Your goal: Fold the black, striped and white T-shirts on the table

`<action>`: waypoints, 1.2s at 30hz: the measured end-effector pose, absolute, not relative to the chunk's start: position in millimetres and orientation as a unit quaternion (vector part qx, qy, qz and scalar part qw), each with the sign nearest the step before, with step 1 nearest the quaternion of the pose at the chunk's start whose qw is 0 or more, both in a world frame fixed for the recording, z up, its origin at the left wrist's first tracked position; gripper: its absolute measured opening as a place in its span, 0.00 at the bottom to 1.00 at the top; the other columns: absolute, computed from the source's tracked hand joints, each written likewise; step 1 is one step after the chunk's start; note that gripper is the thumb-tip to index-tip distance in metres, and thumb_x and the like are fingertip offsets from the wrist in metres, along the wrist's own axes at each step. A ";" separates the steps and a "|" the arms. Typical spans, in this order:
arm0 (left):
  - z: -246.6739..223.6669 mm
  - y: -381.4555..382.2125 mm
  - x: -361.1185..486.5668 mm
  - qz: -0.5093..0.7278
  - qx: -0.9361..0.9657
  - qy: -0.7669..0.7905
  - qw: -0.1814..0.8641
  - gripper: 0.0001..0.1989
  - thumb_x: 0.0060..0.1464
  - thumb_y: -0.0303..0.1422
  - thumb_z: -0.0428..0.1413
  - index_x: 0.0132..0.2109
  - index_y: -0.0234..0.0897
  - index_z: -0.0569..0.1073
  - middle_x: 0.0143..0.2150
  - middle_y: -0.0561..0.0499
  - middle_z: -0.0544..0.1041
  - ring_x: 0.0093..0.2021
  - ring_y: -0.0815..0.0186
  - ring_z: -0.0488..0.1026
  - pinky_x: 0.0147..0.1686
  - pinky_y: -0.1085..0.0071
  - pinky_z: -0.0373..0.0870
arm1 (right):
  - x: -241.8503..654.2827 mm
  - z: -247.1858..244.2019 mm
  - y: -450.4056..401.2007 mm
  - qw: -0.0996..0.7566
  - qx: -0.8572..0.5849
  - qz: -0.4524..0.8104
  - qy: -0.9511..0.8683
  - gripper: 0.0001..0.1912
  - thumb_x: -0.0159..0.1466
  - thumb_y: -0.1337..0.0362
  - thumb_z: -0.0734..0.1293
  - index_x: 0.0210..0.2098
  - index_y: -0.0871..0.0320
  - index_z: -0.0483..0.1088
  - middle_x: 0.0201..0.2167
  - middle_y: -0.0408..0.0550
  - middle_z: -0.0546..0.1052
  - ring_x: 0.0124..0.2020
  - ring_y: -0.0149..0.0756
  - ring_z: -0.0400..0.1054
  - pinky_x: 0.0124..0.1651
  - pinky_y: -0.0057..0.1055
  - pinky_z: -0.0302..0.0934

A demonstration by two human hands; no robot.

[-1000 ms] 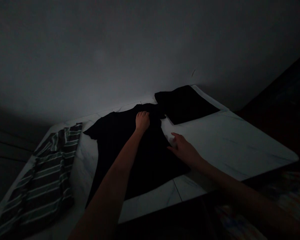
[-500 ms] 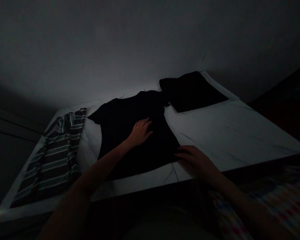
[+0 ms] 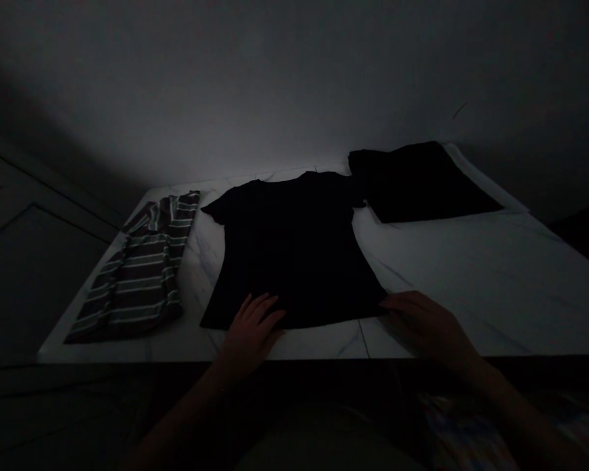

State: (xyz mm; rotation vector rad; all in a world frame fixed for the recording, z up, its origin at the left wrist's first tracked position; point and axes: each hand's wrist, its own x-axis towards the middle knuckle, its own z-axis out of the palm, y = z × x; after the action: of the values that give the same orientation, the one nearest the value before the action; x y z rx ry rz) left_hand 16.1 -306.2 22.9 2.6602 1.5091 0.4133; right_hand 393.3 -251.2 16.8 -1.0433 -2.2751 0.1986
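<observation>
Our left hand (image 3: pixel 250 333) lies with fingers spread on the lower hem of the black shirt (image 3: pixel 294 252). Our right hand (image 3: pixel 429 324) has its fingers nearly closed at the hem's right corner; whether they grip fabric, we cannot tell. The shirt extends flat beyond our fingertips. The striped garment (image 3: pixel 140 281) lies left of our left fingers; the dark cloth (image 3: pixel 417 183) lies beyond our right fingers.

On the worktop (image 3: pixel 436 261): 3 garments, 1 shirt (image 3: pixel 294 255) between the others (wall (image 3: pixel 255 85) behind).
</observation>
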 end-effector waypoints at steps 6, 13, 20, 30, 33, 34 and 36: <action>31.5 -296.1 52.4 0.133 0.802 0.582 0.011 0.16 0.60 0.39 0.57 0.52 0.38 0.73 0.52 0.42 0.74 0.55 0.52 0.69 0.61 0.45 0.63 | 398.0 11.5 -253.6 0.316 -0.430 0.047 -0.844 0.08 0.68 0.66 0.62 0.42 0.53 0.72 0.37 0.47 0.80 0.37 0.37 0.76 0.40 0.31 0.71; 35.6 -290.0 63.6 0.115 0.823 0.556 0.015 0.16 0.59 0.35 0.57 0.54 0.39 0.72 0.54 0.43 0.73 0.56 0.53 0.69 0.62 0.47 0.61 | 397.9 15.2 -250.9 0.297 -0.408 0.029 -0.863 0.11 0.70 0.64 0.61 0.45 0.53 0.74 0.35 0.47 0.80 0.34 0.35 0.76 0.35 0.29 0.69; 33.6 -288.1 52.0 0.089 0.846 0.526 -0.015 0.18 0.58 0.23 0.52 0.54 0.39 0.73 0.57 0.45 0.74 0.56 0.56 0.69 0.61 0.52 0.62 | 406.3 9.1 -248.5 0.317 -0.438 0.026 -0.841 0.10 0.70 0.64 0.60 0.43 0.54 0.73 0.35 0.48 0.80 0.36 0.39 0.75 0.38 0.34 0.70; 36.4 -304.3 0.6 0.100 0.811 0.566 -0.106 0.17 0.57 0.18 0.47 0.45 0.38 0.76 0.43 0.45 0.77 0.42 0.60 0.73 0.40 0.64 0.73 | 417.9 4.4 -253.2 0.276 -0.379 0.026 -0.883 0.12 0.68 0.68 0.60 0.42 0.53 0.75 0.38 0.51 0.79 0.40 0.38 0.75 0.40 0.33 0.70; 39.7 -310.9 -12.9 0.155 0.827 0.532 -0.097 0.17 0.58 0.18 0.46 0.42 0.39 0.76 0.41 0.47 0.77 0.43 0.62 0.73 0.43 0.67 0.72 | 422.6 3.5 -252.3 0.264 -0.389 0.049 -0.881 0.12 0.68 0.67 0.60 0.42 0.52 0.75 0.39 0.51 0.79 0.40 0.39 0.75 0.40 0.34 0.71; 40.6 -312.6 -16.3 0.160 0.835 0.519 -0.087 0.17 0.58 0.18 0.46 0.42 0.39 0.76 0.41 0.47 0.77 0.43 0.62 0.73 0.43 0.67 0.72 | 424.4 3.5 -251.8 0.259 -0.391 0.057 -0.881 0.12 0.68 0.67 0.60 0.42 0.52 0.75 0.39 0.50 0.79 0.40 0.39 0.75 0.40 0.34 0.71; 42.3 -315.3 -21.4 0.144 0.850 0.504 -0.055 0.17 0.57 0.19 0.46 0.42 0.40 0.76 0.41 0.48 0.77 0.42 0.63 0.73 0.42 0.67 0.72 | 426.9 5.3 -250.9 0.247 -0.387 0.065 -0.886 0.11 0.67 0.67 0.61 0.42 0.52 0.74 0.39 0.50 0.79 0.39 0.39 0.74 0.40 0.34 0.71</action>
State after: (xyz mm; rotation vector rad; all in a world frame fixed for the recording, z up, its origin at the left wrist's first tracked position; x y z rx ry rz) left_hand -21.4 -315.3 42.3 2.7681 1.6395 0.4676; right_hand 426.9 -250.9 5.3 -1.0553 -2.4152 0.1782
